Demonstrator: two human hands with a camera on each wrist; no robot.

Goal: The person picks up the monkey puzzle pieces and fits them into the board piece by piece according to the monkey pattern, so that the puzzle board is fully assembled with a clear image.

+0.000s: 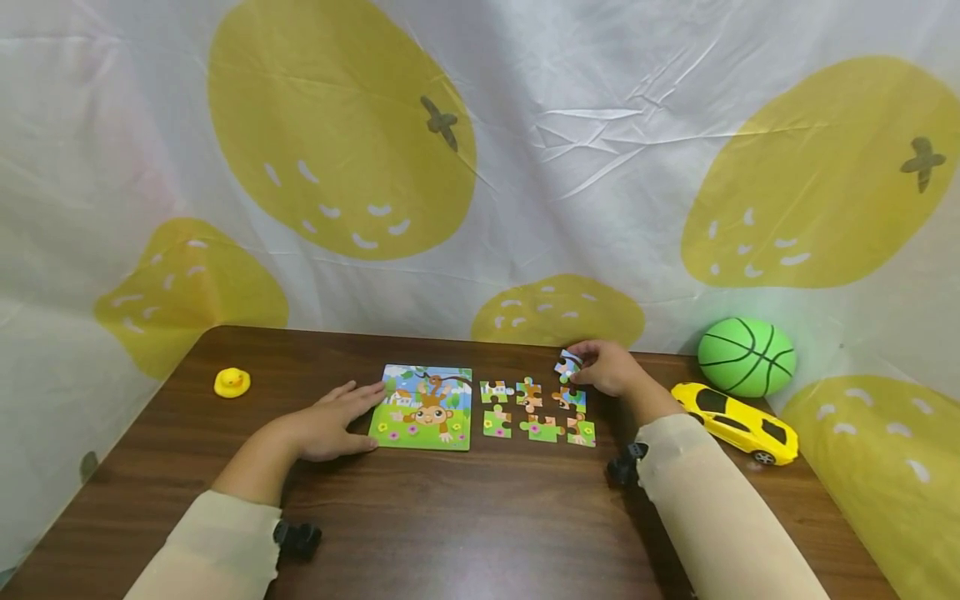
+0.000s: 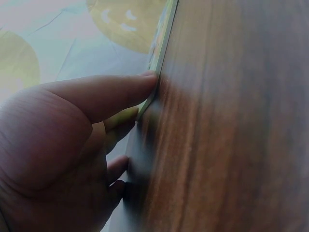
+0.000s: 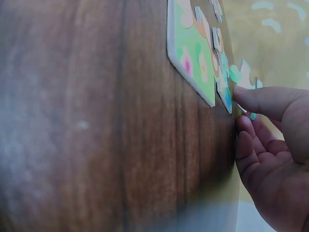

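Note:
A square puzzle board [image 1: 426, 407] with a monkey picture lies flat on the brown table [image 1: 465, 517]. My left hand [image 1: 335, 423] rests open on the table, fingers straight, touching the board's left edge [image 2: 161, 53]. Several loose puzzle pieces [image 1: 536, 410] lie in two rows just right of the board. My right hand [image 1: 603, 367] pinches one puzzle piece [image 1: 567, 364] between thumb and fingers, held just above the far right end of the loose rows. In the right wrist view the held piece [image 3: 246, 75] shows beside my thumb, with the board [image 3: 190, 58] farther off.
A small yellow rubber duck [image 1: 232, 382] sits at the table's far left. A green ball [image 1: 747, 356] and a yellow toy car [image 1: 735, 421] stand at the right, close to my right forearm. A white cloth with yellow fruit prints [image 1: 480, 167] hangs behind the table.

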